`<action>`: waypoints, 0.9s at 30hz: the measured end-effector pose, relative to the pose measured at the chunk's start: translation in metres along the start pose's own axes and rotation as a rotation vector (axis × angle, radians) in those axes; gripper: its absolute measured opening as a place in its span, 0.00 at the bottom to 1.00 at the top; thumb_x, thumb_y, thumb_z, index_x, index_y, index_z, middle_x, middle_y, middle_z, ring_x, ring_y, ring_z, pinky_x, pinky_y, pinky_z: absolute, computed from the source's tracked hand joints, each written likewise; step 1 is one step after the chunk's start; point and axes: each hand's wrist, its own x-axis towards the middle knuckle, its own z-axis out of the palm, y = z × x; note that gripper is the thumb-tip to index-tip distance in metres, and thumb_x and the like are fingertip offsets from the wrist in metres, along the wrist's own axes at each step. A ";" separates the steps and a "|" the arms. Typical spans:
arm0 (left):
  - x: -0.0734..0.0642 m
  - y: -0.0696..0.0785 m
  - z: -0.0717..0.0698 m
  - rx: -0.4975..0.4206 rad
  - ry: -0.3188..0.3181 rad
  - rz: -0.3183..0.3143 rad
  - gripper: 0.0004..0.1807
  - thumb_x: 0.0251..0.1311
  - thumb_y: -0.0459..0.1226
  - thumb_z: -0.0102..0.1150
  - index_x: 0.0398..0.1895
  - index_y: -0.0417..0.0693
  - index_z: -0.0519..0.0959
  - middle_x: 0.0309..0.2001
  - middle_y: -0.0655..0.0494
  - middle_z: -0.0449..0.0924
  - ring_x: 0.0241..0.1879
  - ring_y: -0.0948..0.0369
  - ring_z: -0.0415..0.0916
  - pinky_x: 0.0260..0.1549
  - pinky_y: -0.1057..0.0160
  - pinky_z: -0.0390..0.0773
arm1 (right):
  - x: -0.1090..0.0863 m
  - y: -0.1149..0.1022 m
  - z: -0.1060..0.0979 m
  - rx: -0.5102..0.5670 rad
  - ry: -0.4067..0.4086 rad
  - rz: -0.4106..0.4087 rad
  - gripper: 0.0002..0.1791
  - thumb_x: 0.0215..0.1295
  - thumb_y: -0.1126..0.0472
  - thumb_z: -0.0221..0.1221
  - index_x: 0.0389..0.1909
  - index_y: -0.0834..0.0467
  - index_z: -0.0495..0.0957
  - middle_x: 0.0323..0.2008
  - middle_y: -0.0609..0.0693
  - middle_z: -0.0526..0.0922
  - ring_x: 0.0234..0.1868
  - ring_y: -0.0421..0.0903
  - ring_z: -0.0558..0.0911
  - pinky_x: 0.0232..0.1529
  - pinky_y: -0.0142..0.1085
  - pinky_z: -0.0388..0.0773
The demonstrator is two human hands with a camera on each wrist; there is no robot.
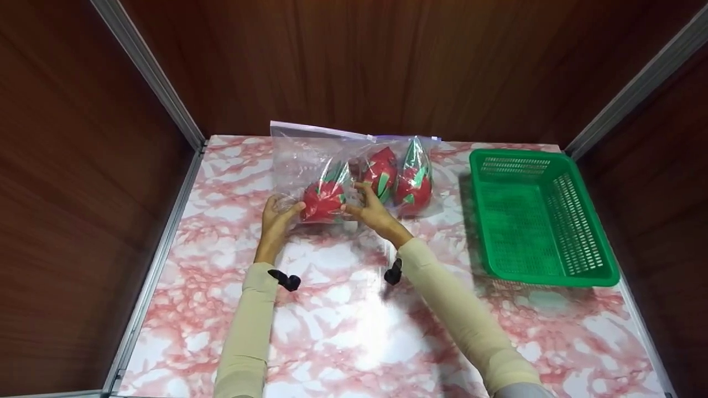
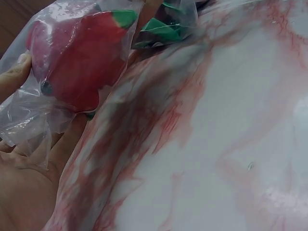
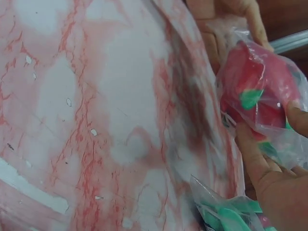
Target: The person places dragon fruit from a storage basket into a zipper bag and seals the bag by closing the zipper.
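Note:
A red dragon fruit (image 1: 323,202) with green tips lies in a clear zip bag (image 1: 293,157) near the back of the table. My left hand (image 1: 274,224) holds the bag's lower left side, thumb on the front and fingers underneath, as the left wrist view shows. On the opposite side my right hand (image 1: 379,214) grips the same bagged fruit (image 3: 269,82), its thumb against the plastic. Just right of it are two more dragon fruits, one tilted (image 1: 380,168) and one upright (image 1: 414,190), in clear plastic with a purple zip edge (image 1: 426,137). My right hand partly covers the tilted one.
A green plastic basket (image 1: 511,221) with perforated sides stands at the right of the marbled red and white table (image 1: 332,309). Brown wood-look panels (image 1: 359,66) with metal edge strips (image 1: 160,77) enclose the back and both sides.

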 end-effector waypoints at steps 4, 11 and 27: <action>0.003 0.000 -0.006 0.037 0.018 -0.012 0.28 0.61 0.33 0.76 0.61 0.44 0.72 0.49 0.56 0.78 0.39 0.66 0.79 0.33 0.71 0.82 | 0.003 0.001 0.004 -0.006 -0.039 0.001 0.41 0.77 0.73 0.57 0.83 0.61 0.48 0.80 0.67 0.55 0.67 0.63 0.81 0.66 0.51 0.84; 0.005 -0.003 -0.014 0.052 0.029 -0.022 0.28 0.63 0.35 0.76 0.62 0.43 0.72 0.43 0.60 0.81 0.31 0.68 0.78 0.29 0.70 0.80 | 0.007 0.007 0.010 -0.011 -0.077 0.024 0.41 0.80 0.72 0.53 0.85 0.59 0.44 0.80 0.67 0.57 0.74 0.64 0.74 0.74 0.53 0.77; 0.010 -0.009 -0.027 0.152 -0.040 -0.061 0.41 0.63 0.35 0.76 0.74 0.45 0.61 0.64 0.45 0.77 0.45 0.64 0.82 0.47 0.65 0.84 | 0.011 0.020 0.005 -0.234 0.008 0.069 0.37 0.77 0.74 0.51 0.82 0.67 0.49 0.78 0.73 0.58 0.76 0.68 0.70 0.73 0.54 0.77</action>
